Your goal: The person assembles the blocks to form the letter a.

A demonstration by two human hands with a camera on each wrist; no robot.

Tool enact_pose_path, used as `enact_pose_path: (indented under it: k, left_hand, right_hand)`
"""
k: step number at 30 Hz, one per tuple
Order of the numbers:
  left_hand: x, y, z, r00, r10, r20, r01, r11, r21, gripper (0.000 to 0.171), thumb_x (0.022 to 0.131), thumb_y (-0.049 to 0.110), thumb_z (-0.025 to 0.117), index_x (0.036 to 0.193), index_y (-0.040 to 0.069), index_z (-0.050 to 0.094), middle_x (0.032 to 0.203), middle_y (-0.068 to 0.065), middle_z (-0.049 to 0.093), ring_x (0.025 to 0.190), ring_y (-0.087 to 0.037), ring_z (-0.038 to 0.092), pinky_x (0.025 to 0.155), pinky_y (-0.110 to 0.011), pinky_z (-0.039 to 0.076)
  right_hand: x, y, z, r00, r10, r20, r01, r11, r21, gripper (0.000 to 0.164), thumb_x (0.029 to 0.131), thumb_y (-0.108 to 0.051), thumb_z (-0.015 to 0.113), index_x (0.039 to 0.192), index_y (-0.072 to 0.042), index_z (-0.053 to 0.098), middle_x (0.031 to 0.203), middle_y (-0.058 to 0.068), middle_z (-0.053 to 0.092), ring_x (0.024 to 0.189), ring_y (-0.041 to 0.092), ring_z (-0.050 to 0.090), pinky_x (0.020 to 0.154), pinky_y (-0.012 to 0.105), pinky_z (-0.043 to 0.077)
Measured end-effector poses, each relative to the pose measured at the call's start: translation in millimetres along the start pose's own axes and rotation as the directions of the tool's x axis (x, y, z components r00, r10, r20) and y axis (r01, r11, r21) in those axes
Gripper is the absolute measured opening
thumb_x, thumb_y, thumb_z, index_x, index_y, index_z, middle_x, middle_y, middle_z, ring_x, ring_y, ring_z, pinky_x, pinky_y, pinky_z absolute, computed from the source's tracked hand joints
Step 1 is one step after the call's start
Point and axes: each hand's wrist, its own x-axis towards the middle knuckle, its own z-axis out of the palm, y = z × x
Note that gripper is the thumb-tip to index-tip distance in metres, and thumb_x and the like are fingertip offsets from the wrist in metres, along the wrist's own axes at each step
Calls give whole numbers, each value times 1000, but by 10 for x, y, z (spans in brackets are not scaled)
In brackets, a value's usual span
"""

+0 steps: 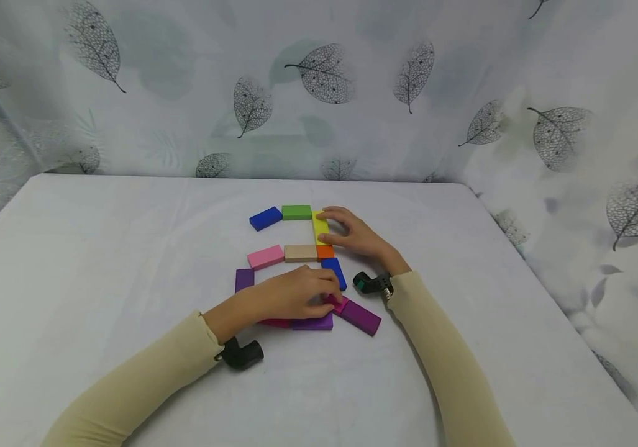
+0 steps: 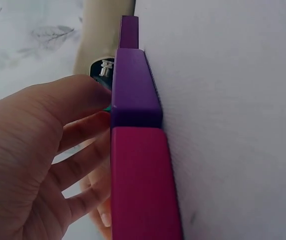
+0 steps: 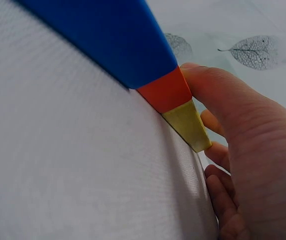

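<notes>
Flat colored wooden blocks lie end to end in a winding line on the white table. My right hand (image 1: 355, 236) pinches the yellow block (image 1: 320, 228) with thumb and fingertips, beside the orange block (image 1: 325, 251). Nearer to me, my left hand (image 1: 291, 293) reaches over the line, its thumb and fingers around a small magenta block (image 1: 341, 307), which they partly cover. Against that block lies a plum block (image 1: 361, 318); a blue block (image 1: 333, 272) is just beyond it. Below the left hand show a violet block (image 1: 313, 323) and a crimson block (image 2: 143, 185).
Farther along the line are a green block (image 1: 296, 212), another blue block (image 1: 265, 218), a light pink block (image 1: 265, 257) and a tan block (image 1: 300, 252). A purple block (image 1: 244, 279) stands left of the left hand. Leaf-printed cloth (image 1: 319, 124) hangs behind the table.
</notes>
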Motion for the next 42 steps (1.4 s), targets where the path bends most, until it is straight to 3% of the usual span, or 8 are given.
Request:
enact_pose_path:
  k: [10,22,31,42]
  left_hand:
    - [13,14,28,998,-46,40,48,998,-40,22,94,15,64,114,7,70,110,-5,59,98,-13,58,92,-19,48]
    - [78,53,62,998,20,-56,-13,993,116,21,93,25,64,111,15,69,108,-1,64,107,-16,59,96,-37,45]
    - [162,120,102,997,-71,4,69,985,155,31,93,35,64,118,18,67,117,-4,59,108,-20,51,94,-37,42]
    - [197,137,140,996,-85,-12,86,981,172,32,92,38,64,117,18,67,116,-4,58,108,-20,49,92,-35,41]
  right_hand:
    - [-17,-20,-6,1000,-4,-1,4,1000,7,53,92,-28,68,141,-16,51,155,7,32,146,27,22,116,56,17]
    - [-12,-13,-18,1000,-11,-6,12,1000,17,54,91,-27,69,141,-14,51,155,8,33,146,27,22,116,55,16]
    - [-23,-29,-32,1000,-1,-1,1,1000,6,53,92,-27,67,141,-16,51,155,7,32,146,27,21,116,55,16]
    - [-14,-49,-15,1000,-22,-3,22,1000,-2,53,92,-25,68,141,-14,51,155,8,33,146,26,23,117,53,17]
